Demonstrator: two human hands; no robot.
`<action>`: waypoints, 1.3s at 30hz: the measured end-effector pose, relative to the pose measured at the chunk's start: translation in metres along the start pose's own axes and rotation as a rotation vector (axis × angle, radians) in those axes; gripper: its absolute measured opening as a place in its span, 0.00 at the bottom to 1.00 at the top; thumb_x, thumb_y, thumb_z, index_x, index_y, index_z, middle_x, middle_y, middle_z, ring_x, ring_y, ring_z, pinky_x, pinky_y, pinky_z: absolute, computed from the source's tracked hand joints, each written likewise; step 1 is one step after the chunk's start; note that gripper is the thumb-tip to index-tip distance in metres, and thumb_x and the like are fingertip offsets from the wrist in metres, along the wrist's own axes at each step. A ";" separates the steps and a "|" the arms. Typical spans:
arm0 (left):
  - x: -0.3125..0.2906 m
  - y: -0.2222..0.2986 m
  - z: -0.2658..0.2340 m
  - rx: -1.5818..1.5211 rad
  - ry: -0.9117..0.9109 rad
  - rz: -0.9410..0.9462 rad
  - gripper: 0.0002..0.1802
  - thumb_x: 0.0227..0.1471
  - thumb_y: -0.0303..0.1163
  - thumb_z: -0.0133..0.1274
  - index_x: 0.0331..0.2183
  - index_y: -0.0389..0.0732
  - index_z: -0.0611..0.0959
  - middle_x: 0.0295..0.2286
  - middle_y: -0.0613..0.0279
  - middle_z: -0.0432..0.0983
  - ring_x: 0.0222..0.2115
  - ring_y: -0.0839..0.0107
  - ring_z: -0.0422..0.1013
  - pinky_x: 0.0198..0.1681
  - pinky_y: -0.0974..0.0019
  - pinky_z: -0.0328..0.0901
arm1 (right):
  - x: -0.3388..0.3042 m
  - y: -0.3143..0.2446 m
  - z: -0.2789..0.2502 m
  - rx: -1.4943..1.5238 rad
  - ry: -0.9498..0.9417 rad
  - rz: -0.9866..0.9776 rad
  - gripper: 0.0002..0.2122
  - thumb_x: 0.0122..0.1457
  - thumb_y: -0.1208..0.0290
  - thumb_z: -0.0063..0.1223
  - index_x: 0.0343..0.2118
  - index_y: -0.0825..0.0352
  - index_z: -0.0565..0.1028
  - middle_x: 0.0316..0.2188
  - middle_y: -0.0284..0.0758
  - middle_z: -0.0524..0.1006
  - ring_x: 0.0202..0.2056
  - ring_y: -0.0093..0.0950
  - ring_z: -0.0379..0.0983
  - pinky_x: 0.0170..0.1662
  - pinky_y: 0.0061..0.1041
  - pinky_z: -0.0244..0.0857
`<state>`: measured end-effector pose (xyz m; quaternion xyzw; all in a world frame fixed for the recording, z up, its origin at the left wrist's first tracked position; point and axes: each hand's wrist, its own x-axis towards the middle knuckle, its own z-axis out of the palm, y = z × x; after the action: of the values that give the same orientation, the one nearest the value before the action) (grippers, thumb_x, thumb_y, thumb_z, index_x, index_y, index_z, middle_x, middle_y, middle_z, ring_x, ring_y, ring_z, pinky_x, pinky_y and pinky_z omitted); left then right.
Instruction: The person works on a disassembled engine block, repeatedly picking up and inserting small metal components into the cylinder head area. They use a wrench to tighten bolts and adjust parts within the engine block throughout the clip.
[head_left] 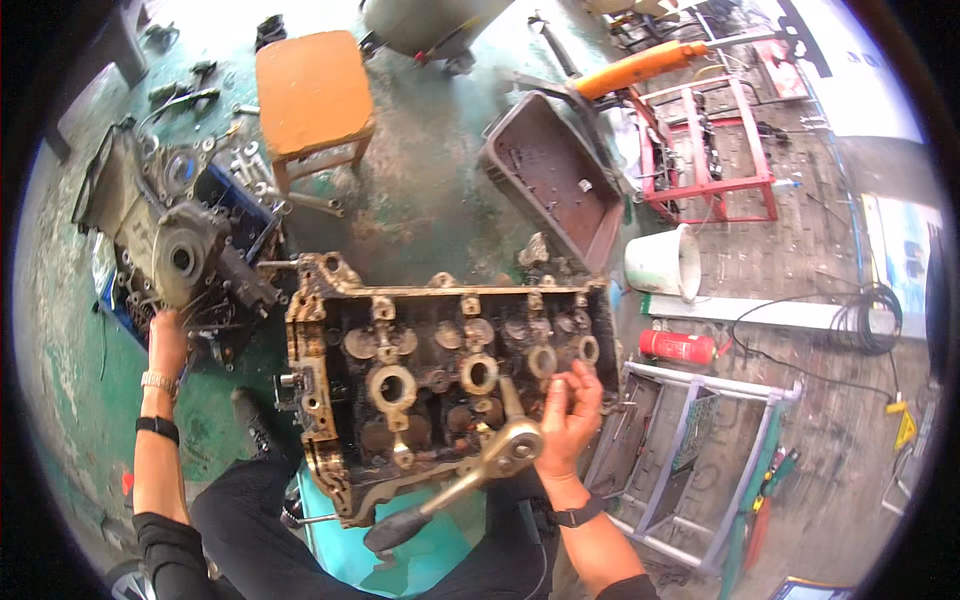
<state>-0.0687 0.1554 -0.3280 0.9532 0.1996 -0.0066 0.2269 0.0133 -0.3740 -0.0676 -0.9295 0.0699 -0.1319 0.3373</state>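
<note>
Fingers (560, 385) of the right hand (568, 425) spread loosely over one oily cylinder head (440, 375), beside one ratchet wrench (470, 475) lying on it. Left hand (166, 340) rests, fingers curled, on one engine casing (170, 240). One brown tray (560, 180) holds small bits; one white bucket (665, 262) lies tipped.

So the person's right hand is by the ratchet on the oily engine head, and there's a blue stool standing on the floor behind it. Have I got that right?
Nearly. The stool is orange, not blue; the head view shows it on the floor beyond the engine head. The rest holds: the right hand is at the ratchet on that oily engine head.
</note>
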 end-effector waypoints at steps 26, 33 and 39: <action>-0.006 0.252 -0.280 -0.544 0.113 0.089 0.04 0.47 0.21 0.58 0.28 0.31 0.79 0.20 0.62 0.75 0.15 0.77 0.70 0.18 0.73 0.65 | 0.007 -0.005 -0.001 0.010 0.170 -0.237 0.13 0.56 0.72 0.55 0.45 0.66 0.74 0.31 0.38 0.78 0.32 0.40 0.76 0.36 0.38 0.67; -0.002 0.434 -0.290 -0.657 -0.029 0.323 0.08 0.50 0.22 0.62 0.33 0.30 0.80 0.24 0.64 0.76 0.21 0.79 0.70 0.24 0.74 0.67 | 0.007 -0.007 -0.008 0.031 0.123 -0.221 0.12 0.56 0.70 0.54 0.43 0.66 0.73 0.30 0.37 0.77 0.32 0.38 0.75 0.36 0.38 0.67; 0.007 0.537 -0.230 -0.476 -0.241 0.356 0.12 0.51 0.27 0.63 0.35 0.29 0.82 0.27 0.55 0.81 0.23 0.75 0.75 0.26 0.72 0.72 | 0.007 -0.007 -0.009 0.047 0.113 -0.204 0.12 0.56 0.69 0.54 0.43 0.65 0.74 0.30 0.36 0.76 0.32 0.36 0.75 0.36 0.37 0.66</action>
<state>0.1252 -0.1806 0.1086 0.8856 -0.0027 -0.0327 0.4633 0.0177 -0.3759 -0.0552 -0.9146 -0.0093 -0.2194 0.3396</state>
